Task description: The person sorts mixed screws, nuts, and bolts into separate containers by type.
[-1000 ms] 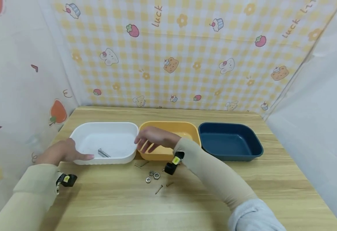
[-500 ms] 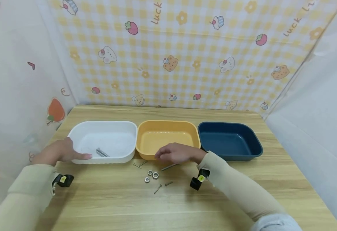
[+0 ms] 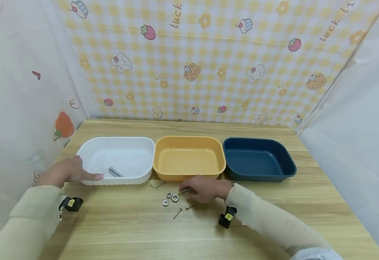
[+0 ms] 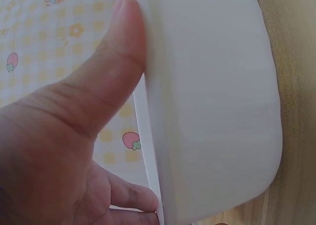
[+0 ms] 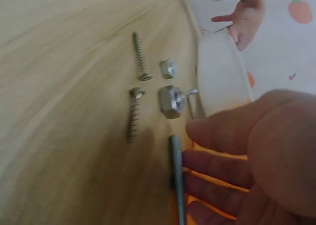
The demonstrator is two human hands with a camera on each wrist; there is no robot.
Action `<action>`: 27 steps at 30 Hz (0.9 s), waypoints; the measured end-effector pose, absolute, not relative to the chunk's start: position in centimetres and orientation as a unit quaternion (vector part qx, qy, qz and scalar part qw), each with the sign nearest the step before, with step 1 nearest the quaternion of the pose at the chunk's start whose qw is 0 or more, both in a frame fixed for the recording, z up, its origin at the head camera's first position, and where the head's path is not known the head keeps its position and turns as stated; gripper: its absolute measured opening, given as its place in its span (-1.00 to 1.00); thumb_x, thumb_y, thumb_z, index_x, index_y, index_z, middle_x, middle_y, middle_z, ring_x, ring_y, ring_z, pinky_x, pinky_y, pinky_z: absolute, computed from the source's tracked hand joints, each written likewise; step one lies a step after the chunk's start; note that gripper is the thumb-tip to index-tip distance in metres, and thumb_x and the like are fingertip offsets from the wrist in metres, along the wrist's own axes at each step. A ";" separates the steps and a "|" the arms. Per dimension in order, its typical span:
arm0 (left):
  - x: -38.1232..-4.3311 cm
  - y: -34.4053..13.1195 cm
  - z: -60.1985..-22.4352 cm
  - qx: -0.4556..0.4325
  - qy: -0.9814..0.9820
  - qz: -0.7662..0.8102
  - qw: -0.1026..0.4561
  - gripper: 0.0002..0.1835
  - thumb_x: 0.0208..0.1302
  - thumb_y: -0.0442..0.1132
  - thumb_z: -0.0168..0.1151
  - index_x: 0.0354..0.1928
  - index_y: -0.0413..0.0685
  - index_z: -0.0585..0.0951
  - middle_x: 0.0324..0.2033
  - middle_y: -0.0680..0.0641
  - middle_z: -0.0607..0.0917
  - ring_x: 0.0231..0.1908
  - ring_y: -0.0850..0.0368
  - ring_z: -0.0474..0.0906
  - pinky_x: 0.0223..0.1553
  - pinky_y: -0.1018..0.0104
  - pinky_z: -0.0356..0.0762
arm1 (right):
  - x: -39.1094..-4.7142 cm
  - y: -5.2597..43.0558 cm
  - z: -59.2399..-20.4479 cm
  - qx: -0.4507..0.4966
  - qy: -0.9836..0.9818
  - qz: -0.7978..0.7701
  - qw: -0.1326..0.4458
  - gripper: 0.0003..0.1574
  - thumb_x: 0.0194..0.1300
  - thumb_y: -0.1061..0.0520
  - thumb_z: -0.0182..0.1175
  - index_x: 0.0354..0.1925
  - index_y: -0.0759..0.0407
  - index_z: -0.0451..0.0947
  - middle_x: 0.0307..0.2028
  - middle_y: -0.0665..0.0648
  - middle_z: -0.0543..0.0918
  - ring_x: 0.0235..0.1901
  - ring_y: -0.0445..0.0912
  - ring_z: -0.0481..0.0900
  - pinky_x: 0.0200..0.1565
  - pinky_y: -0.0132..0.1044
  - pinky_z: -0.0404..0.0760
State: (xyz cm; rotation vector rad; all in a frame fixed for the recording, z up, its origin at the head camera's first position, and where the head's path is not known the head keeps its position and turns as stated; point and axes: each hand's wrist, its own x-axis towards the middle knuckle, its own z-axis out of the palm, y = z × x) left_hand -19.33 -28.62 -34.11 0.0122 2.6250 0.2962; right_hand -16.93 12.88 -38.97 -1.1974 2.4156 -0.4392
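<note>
My left hand [image 3: 67,171] holds the left end of a white plastic bin [image 3: 124,151], its thumb along the front rim and fingers at the end rim in the left wrist view. Silver bolts [image 3: 114,172] lie inside that bin. Low over the wood in front of the yellow bin [image 3: 189,159], my right hand [image 3: 205,188] reaches to a long threaded bolt [image 5: 176,170]. In the right wrist view the fingertips are right beside the bolt, with the thumb apart from it. Left of that hand are three hex nuts [image 3: 175,198] and several small screws [image 3: 178,213].
A dark blue bin [image 3: 257,160] stands right of the yellow one, the three bins in a row on the wooden table [image 3: 196,238]. Behind rises a checked cloth backdrop [image 3: 222,54]; pale sheets flank the left and right sides.
My right hand has come from over the white and yellow bins' meeting edge, right and toward me, down to the long bolt on the table. The left hand keeps its place on the white bin.
</note>
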 end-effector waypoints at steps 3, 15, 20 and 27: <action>-19.2 -28.7 -34.1 0.003 0.962 0.109 0.249 0.44 -0.13 0.55 0.25 0.11 -0.88 0.03 0.05 -0.77 0.24 -0.04 -0.51 0.37 -0.01 -0.27 0.46 | -16.9 12.9 -39.6 -0.438 0.864 -0.165 0.185 -0.70 0.30 0.28 0.24 0.02 0.18 0.59 -0.10 -0.01 0.64 -0.09 -0.26 0.54 0.02 -0.42 0.51; -19.2 -28.8 -34.1 0.009 0.964 0.113 0.239 0.45 -0.10 0.53 0.26 0.14 -0.88 0.01 0.12 -0.77 0.17 0.04 -0.57 0.31 0.03 -0.29 0.42 | -16.8 12.8 -40.1 -0.415 0.877 -0.161 0.183 -0.78 0.21 0.38 0.29 -0.26 0.08 0.62 -0.41 -0.12 0.57 -0.40 -0.26 0.47 -0.30 -0.50 0.50; -19.2 -28.8 -34.2 0.011 0.965 0.111 0.237 0.42 -0.07 0.51 0.26 0.14 -0.88 0.02 0.11 -0.77 0.17 0.04 -0.56 0.32 0.03 -0.29 0.42 | -17.0 12.8 -40.0 -0.410 0.876 -0.159 0.195 -0.80 0.23 0.37 0.27 -0.25 0.08 0.62 -0.41 -0.13 0.57 -0.40 -0.29 0.46 -0.28 -0.50 0.51; -19.1 -28.9 -34.3 0.000 0.965 0.117 0.235 0.45 -0.13 0.53 0.27 0.15 -0.87 0.02 0.11 -0.77 0.18 0.02 -0.54 0.33 0.02 -0.30 0.42 | -17.1 12.7 -39.4 -0.411 0.871 -0.162 0.215 -0.85 0.31 0.31 0.22 -0.26 0.06 0.60 -0.43 -0.17 0.54 -0.41 -0.29 0.46 -0.30 -0.48 0.51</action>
